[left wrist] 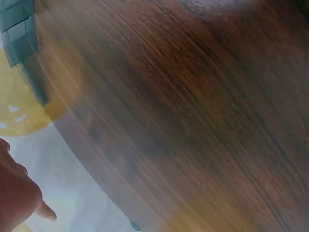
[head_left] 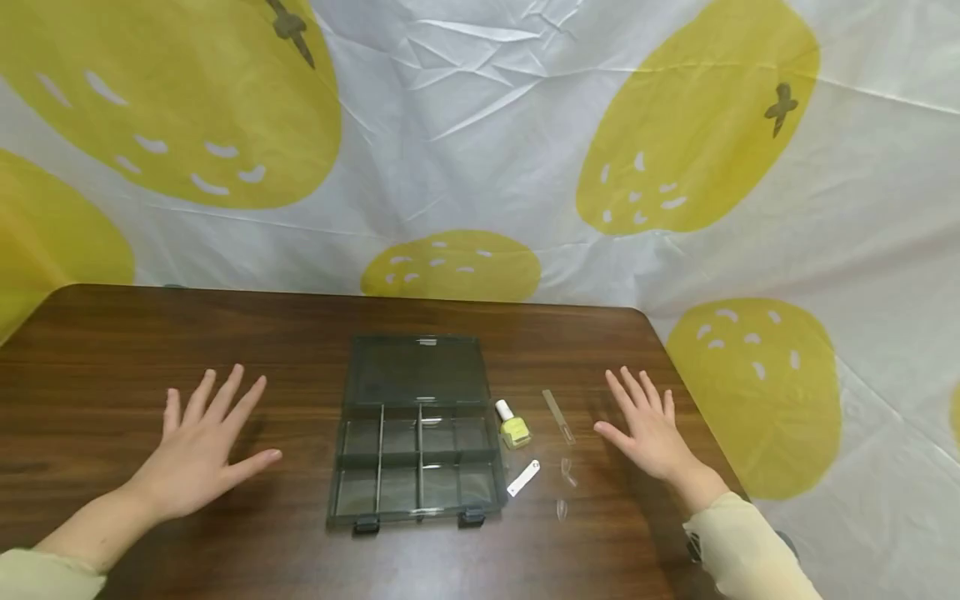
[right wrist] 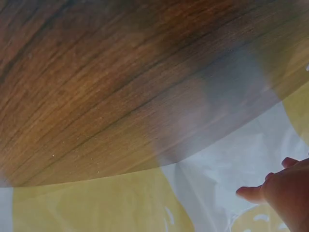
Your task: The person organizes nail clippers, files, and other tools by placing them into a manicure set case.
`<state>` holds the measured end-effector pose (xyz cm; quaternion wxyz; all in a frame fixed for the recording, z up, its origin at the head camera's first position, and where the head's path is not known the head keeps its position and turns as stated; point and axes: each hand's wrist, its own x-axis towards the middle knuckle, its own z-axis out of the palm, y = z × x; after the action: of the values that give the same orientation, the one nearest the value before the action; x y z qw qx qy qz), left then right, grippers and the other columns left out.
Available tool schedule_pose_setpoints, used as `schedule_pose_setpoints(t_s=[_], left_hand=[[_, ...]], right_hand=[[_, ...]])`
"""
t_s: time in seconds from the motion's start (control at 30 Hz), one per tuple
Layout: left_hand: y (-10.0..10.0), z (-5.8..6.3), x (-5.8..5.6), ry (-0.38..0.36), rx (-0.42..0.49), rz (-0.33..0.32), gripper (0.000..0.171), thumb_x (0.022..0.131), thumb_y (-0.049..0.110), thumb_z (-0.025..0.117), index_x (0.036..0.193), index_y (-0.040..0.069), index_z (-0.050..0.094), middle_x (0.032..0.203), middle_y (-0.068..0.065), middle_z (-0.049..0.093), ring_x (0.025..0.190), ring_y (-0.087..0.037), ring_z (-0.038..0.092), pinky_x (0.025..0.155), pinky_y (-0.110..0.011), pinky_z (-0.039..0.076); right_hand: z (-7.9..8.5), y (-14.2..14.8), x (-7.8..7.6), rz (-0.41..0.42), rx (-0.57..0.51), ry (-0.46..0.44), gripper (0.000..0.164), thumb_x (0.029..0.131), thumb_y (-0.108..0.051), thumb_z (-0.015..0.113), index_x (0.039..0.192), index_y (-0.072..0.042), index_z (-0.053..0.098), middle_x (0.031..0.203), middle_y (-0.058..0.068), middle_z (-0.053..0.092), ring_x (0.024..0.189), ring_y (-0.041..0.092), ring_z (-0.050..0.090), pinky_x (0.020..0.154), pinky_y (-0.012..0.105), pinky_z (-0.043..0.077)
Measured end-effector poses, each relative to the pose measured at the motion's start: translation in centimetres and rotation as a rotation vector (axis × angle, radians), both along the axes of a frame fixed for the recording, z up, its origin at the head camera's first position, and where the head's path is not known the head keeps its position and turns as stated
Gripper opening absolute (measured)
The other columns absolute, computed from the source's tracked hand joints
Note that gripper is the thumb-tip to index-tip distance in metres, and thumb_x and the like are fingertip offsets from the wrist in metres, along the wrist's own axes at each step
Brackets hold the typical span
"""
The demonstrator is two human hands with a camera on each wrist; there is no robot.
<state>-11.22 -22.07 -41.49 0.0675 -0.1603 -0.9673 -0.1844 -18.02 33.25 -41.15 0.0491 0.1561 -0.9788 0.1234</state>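
Observation:
My left hand (head_left: 197,462), palm down with fingers spread, is to the left of an opened dark see-through compartment box (head_left: 420,457) and holds nothing. Its lid leans back on the far side, and the compartments look bare. My right hand (head_left: 651,435) has straight fingers, holds nothing and is at the table's right side. Between box and right hand lie a yellow nail polish bottle (head_left: 515,431) with a white cap, white nail clippers (head_left: 523,477), a thin flat strip (head_left: 558,415) and small clear pieces (head_left: 567,472). The wrist views show part of the left hand (left wrist: 19,193) and right hand (right wrist: 287,193).
The brown wood-grain table (head_left: 285,550) has rounded far corners. Behind it and along its right side hangs a white sheet (head_left: 465,158) printed with large yellow fruit. A corner of the box (left wrist: 19,36) shows in the left wrist view.

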Motion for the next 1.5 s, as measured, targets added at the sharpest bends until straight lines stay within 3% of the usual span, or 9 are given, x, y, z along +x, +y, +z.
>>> schedule_pose_setpoints(t_s=[0.17,0.5,0.67,0.77,0.9,1.07,1.17,1.27,1.5], left_hand=[[0.6,0.3,-0.3,-0.097,0.082,-0.014,0.088,0.089,0.050,0.056,0.151,0.015,0.005,0.153,-0.026,0.009,0.136,-0.054,0.007,0.102,-0.074,-0.010],[2.1,0.5,-0.7,-0.160,0.141,-0.021,0.085,0.088,0.048,0.057,0.149,0.007,0.015,0.149,-0.028,0.021,0.132,-0.054,0.018,0.100,-0.076,0.005],[2.9,0.5,-0.9,-0.225,0.221,-0.043,0.083,0.090,0.046,0.056,0.149,0.003,0.016,0.148,-0.029,0.026,0.130,-0.053,0.022,0.097,-0.073,0.015],[3.4,0.6,-1.1,-0.298,0.290,-0.055,0.082,0.091,0.044,0.055,0.148,0.001,0.014,0.147,-0.030,0.025,0.130,-0.054,0.022,0.097,-0.072,0.019],[4.0,0.6,-1.4,-0.382,0.382,-0.054,0.078,0.093,0.040,0.054,0.147,-0.002,0.016,0.143,-0.032,0.031,0.127,-0.051,0.033,0.097,-0.065,0.034],[4.6,0.2,-1.7,-0.519,0.539,-0.057,0.071,0.095,0.036,0.051,0.144,-0.004,0.018,0.133,-0.031,0.041,0.114,-0.040,0.051,0.083,-0.044,0.054],[4.8,0.0,-1.8,-0.621,0.665,-0.061,0.067,0.097,0.034,0.048,0.143,-0.006,0.018,0.131,-0.031,0.043,0.110,-0.035,0.055,0.081,-0.037,0.056],[5.1,-0.2,-1.9,-0.720,0.768,-0.047,0.064,0.098,0.034,0.044,0.140,-0.008,0.020,0.131,-0.032,0.042,0.109,-0.030,0.056,0.082,-0.035,0.056],[5.7,-1.1,-1.9,-0.899,0.905,-0.003,0.060,0.099,0.036,0.042,0.135,-0.010,0.027,0.126,-0.026,0.041,0.100,-0.020,0.055,0.084,-0.034,0.055]], right_hand=[[0.0,0.0,-0.2,-0.005,-0.019,0.018,0.071,0.091,-0.041,0.055,0.148,-0.011,0.024,0.149,0.022,0.025,0.136,0.045,0.018,0.104,0.069,0.013],[0.2,-0.1,-0.4,-0.001,-0.058,-0.001,0.069,0.093,-0.038,0.054,0.147,-0.008,0.025,0.144,0.025,0.031,0.131,0.045,0.026,0.103,0.066,0.022],[0.3,-0.6,-0.3,-0.004,-0.120,-0.060,0.068,0.094,-0.038,0.053,0.147,-0.008,0.024,0.140,0.025,0.035,0.128,0.044,0.030,0.100,0.064,0.032],[0.3,-1.0,-0.5,-0.031,-0.174,-0.108,0.068,0.093,-0.039,0.055,0.146,-0.006,0.027,0.139,0.027,0.037,0.128,0.045,0.033,0.101,0.063,0.033],[0.0,-1.8,-1.0,-0.099,-0.266,-0.135,0.064,0.090,-0.035,0.060,0.139,0.000,0.039,0.129,0.026,0.049,0.116,0.040,0.050,0.098,0.055,0.041],[-0.1,-2.8,-1.4,-0.181,-0.371,-0.163,0.045,0.088,-0.025,0.065,0.119,0.007,0.056,0.105,0.023,0.065,0.089,0.028,0.064,0.076,0.035,0.054],[-0.1,-3.3,-1.6,-0.215,-0.445,-0.228,0.040,0.088,-0.021,0.065,0.113,0.008,0.059,0.100,0.024,0.067,0.076,0.021,0.065,0.064,0.026,0.054],[-0.3,-3.8,-1.7,-0.246,-0.511,-0.293,0.036,0.087,-0.018,0.066,0.110,0.010,0.060,0.095,0.024,0.068,0.066,0.016,0.063,0.058,0.026,0.055],[-0.6,-4.8,-1.9,-0.271,-0.468,-0.372,0.033,0.085,-0.015,0.068,0.106,0.010,0.061,0.083,0.016,0.068,0.058,0.011,0.058,0.055,0.026,0.054]])
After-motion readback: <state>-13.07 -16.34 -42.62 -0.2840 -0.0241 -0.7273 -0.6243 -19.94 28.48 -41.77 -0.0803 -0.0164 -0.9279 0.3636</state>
